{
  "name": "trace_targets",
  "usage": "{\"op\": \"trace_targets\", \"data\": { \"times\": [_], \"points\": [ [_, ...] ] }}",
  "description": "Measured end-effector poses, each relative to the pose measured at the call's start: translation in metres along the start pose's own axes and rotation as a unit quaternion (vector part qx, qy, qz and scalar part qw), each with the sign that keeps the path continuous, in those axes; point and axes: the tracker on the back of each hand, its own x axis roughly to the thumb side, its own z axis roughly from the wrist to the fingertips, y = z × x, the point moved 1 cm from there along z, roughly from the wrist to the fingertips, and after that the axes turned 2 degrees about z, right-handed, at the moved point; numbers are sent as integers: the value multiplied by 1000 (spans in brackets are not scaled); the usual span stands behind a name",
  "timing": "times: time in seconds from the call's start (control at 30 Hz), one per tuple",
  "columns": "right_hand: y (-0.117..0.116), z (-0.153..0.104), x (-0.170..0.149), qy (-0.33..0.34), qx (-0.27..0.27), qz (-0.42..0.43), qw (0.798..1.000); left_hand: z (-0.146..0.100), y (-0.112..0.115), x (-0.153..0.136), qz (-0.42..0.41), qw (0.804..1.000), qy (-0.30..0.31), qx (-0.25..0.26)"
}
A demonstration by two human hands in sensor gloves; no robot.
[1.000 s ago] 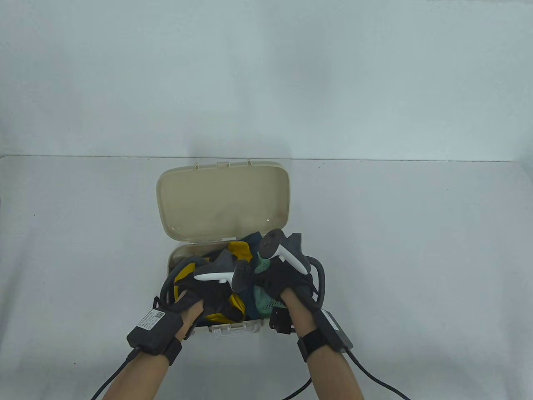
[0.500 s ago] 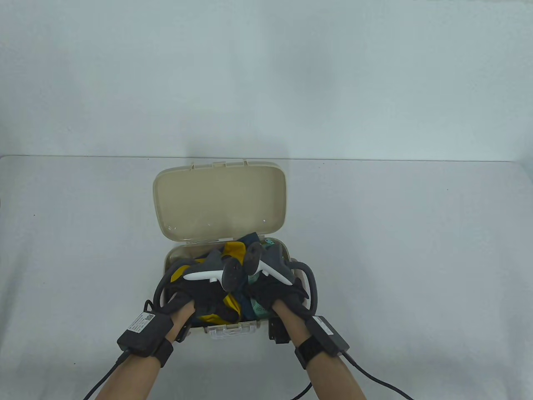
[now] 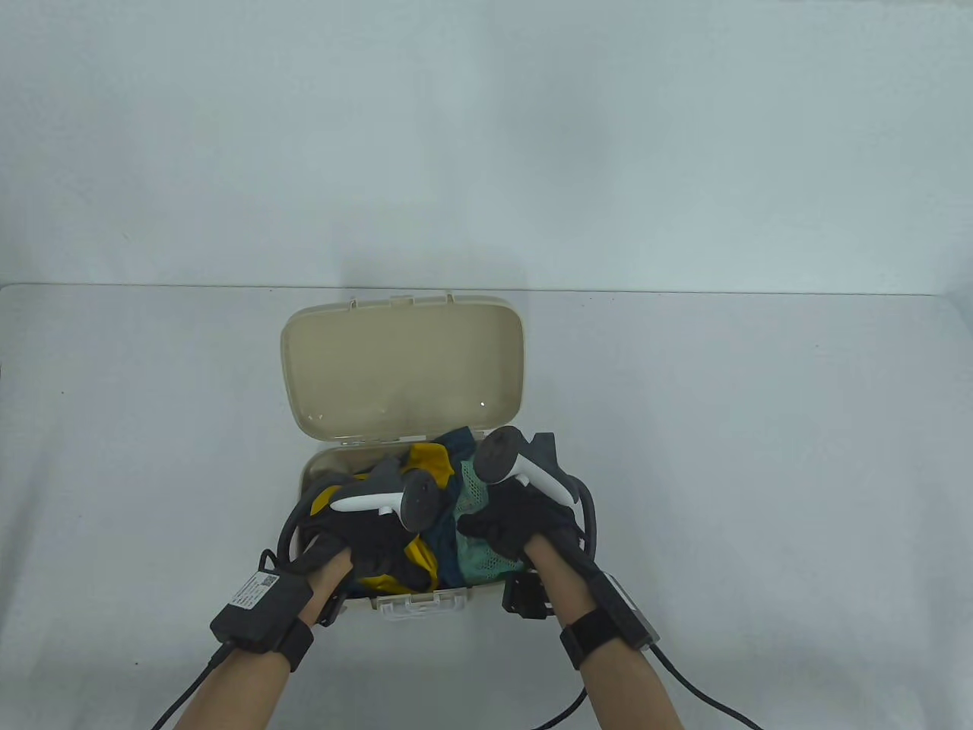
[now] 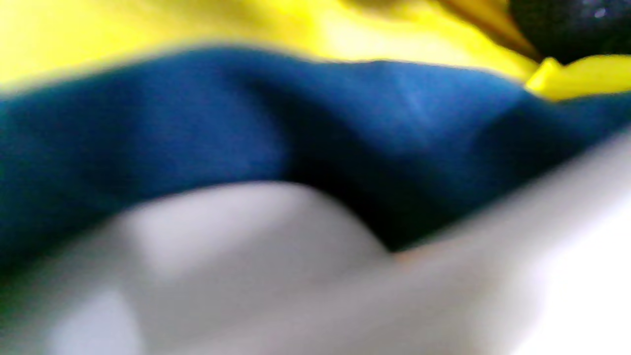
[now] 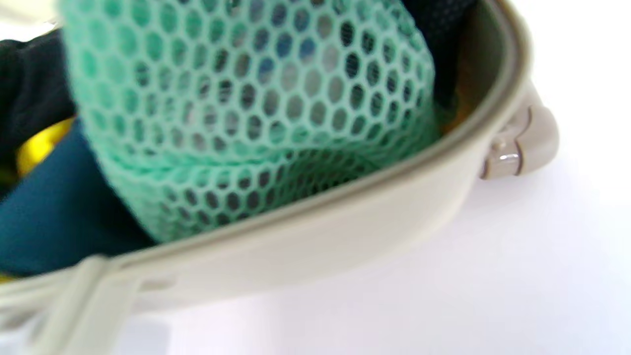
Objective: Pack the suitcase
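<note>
A small beige suitcase (image 3: 323, 464) stands near the table's front with its lid (image 3: 403, 365) tipped back. The base is heaped with a yellow cloth (image 3: 429, 456), a dark blue cloth (image 3: 441, 547) and a green mesh bag (image 3: 475, 559). My left hand (image 3: 372, 544) lies on the yellow and dark cloth at the left; the tracker hides its fingers. My right hand (image 3: 517, 525) rests spread on the mesh at the right. The right wrist view shows the mesh bag (image 5: 246, 123) against the case rim (image 5: 345, 217). The left wrist view is blurred blue cloth (image 4: 246, 123) under yellow cloth (image 4: 197, 24).
The case's white front latch (image 3: 418, 604) faces me between my wrists. Black cables (image 3: 699, 692) trail from both wrists to the near edge. Bare grey table (image 3: 760, 456) lies left, right and behind the case, ending at a pale wall.
My right hand moved back to the right over the case, uncovering more green mesh. The left hand stayed on the yellow cloth. The case shifted slightly left earlier.
</note>
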Motion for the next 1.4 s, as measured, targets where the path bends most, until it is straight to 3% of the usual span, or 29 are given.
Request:
{"op": "trace_targets", "data": {
  "times": [0.1,0.17,0.33,0.47,0.63,0.77,1.03,1.13,1.2,1.3,1.4],
  "points": [
    [8,-9,-2,29,47,60,997,-1,0,-1,11,1000,-1,7],
    [21,-20,0,46,30,69,996,-3,-2,-2,16,1000,1,15],
    [49,-56,18,92,-43,-22,995,-20,-18,-3,-1,998,19,55],
    [44,-67,29,136,-72,-125,980,-45,-30,-12,-49,992,30,114],
    [14,-56,31,169,-50,-220,959,-67,-15,-40,-56,985,-33,160],
    [-8,-43,35,186,-41,-248,950,-63,8,-56,-74,988,-47,126],
    [-32,-16,41,174,-25,-292,940,-55,14,-49,-55,991,-50,107],
    [-45,-10,36,149,-55,-382,911,-52,15,-46,-48,992,-53,105],
    [-44,-9,34,163,-49,-338,926,-53,14,-44,-31,992,-62,106],
    [-40,-10,35,170,-48,-332,927,-53,13,-43,-31,992,-66,106],
    [-21,-16,36,195,-36,-254,947,-57,7,-46,-32,992,-66,106]
  ]
}}
